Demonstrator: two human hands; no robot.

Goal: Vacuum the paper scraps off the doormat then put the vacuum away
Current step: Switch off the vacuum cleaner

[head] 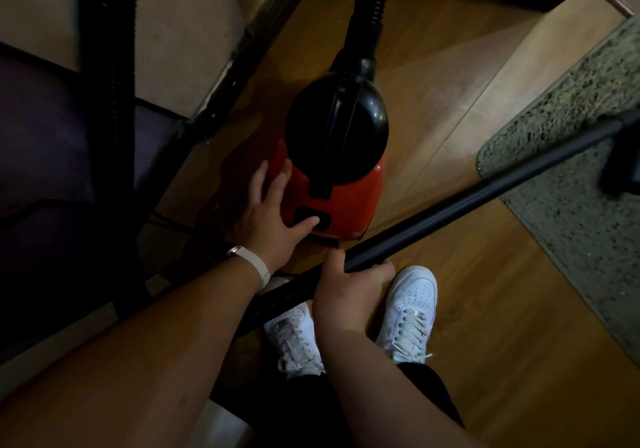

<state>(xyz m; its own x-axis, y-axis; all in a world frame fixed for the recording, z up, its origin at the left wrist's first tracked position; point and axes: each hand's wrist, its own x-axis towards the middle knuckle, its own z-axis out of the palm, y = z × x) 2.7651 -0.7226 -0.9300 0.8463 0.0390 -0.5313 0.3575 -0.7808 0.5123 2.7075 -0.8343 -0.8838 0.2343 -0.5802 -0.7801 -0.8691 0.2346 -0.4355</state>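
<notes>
Left hand [272, 212] lies spread on the red vacuum [346, 191], thumb on its black button [324, 220]; the vacuum stands on the wood floor [485, 309]. Right hand [349, 288] curls around the wand [485, 201], which slants to the doormat [571, 128] at right.
</notes>
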